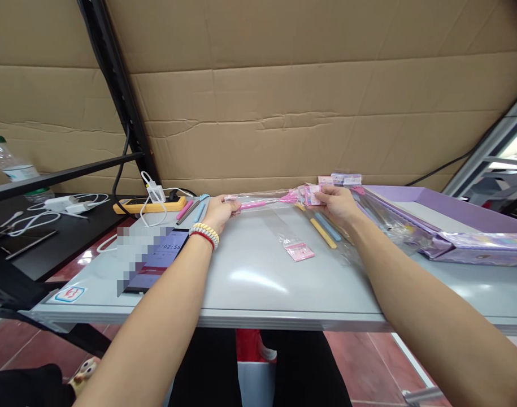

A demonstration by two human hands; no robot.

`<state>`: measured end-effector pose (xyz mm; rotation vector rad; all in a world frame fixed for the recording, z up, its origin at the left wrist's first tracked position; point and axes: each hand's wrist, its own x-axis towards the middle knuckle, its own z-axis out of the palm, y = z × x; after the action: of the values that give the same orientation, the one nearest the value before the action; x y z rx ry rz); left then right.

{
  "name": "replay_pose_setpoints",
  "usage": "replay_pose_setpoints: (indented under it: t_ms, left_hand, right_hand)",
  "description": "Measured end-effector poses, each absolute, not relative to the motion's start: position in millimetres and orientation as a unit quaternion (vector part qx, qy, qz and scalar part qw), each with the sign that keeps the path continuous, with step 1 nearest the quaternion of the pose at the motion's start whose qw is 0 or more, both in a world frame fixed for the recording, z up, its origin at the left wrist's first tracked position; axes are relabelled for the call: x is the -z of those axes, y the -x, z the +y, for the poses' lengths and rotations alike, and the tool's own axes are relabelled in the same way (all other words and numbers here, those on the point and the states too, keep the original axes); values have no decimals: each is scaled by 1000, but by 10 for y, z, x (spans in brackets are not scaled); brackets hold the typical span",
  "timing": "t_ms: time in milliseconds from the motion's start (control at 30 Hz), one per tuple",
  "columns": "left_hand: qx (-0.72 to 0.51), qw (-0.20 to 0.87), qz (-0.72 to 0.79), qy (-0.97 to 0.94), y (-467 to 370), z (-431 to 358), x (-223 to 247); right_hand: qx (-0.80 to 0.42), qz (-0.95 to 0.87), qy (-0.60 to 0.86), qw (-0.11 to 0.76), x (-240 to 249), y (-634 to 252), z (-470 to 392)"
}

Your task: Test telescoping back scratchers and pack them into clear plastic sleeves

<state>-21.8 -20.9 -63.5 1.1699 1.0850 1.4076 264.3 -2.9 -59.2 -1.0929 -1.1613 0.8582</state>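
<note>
Well, grey table (250, 297) before creased cardboard (258, 96).

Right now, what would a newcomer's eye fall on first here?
Likely the slim pink item in a clear wrapper, held between the left hand and right hand above the grey table. Next, probably the purple box at the right, then the creased cardboard behind the table.

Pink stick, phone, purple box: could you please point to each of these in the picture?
Pink stick (252, 204): head view, on its shaft.
Phone (161, 258): head view, on its screen.
Purple box (461, 209): head view, on its inner wall.
</note>
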Motion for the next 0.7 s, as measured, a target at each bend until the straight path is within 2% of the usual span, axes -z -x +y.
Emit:
replay_pose_setpoints:
  t_ms: [333, 700]
  left_hand:
    - [-601, 503, 441, -439, 204, -209, 612]
    - [-608, 498, 426, -448, 216, -189, 649]
  right_hand:
    - [-395, -457, 445, 661, 541, -2643, -102]
    - [-472, -538, 388, 581, 524, -2672, -144]
